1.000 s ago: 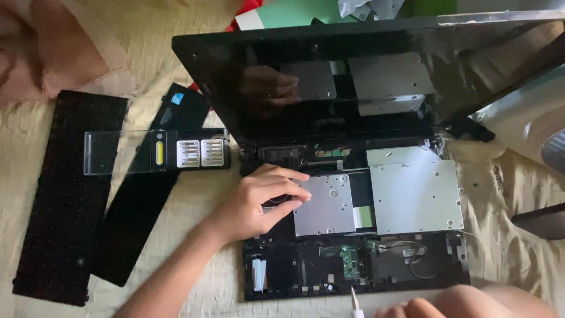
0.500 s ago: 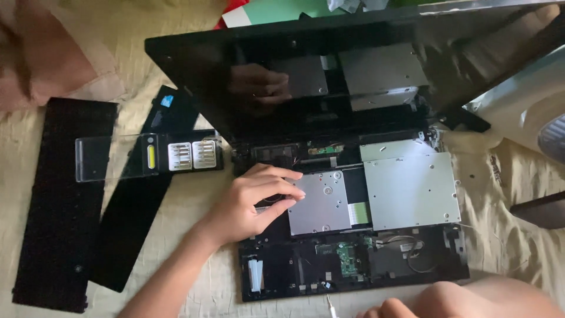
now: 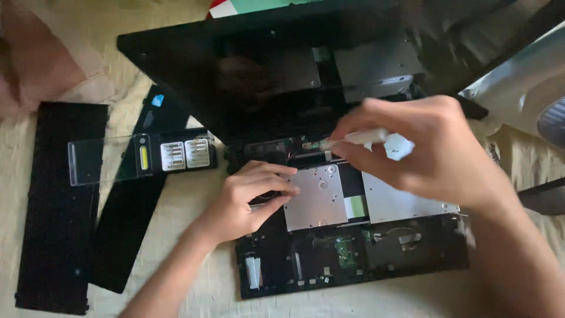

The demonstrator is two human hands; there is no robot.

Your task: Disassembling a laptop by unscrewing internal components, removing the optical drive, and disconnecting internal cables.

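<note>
Far left of both hands: a black keyboard panel (image 3: 59, 206) lay flat on the cloth, its long axis running away from the person, well apart from any finger.
Next panel: a narrower black strip (image 3: 126, 224) lay just beside it, tilted a little, also out of reach of the fingers.
Bit case: a clear-lidded screwdriver bit case (image 3: 141, 158) lay across the top of that strip, to the left of the left hand's fingertips and apart from them.
Left hand: the left hand (image 3: 247, 197) rested on the opened laptop base (image 3: 353, 268), fingers curled and pressing down at the left edge of the silver drive plate (image 3: 316, 197); it gripped nothing that could be seen, only steadied.
Drive plate: it lay flat just right of the left fingertips, touching them, and below the right hand.
Right hand: the right hand (image 3: 424, 153) was clenched round a white-handled screwdriver (image 3: 356, 138), pinched between thumb and fingers.
Screwdriver axis: the tool lay nearly level, its handle in the right fingers and its tip pointing left toward the hinge edge of the base.
Tip against fingers: the tip sat above the left fingertips and near them, without touching.
Nearer hand: the right hand, holding the tool, was nearer the spot under the tip; the exact screw there was too dark to tell.
Lid: the dark laptop screen (image 3: 306, 65) stood open beyond both hands.
</note>
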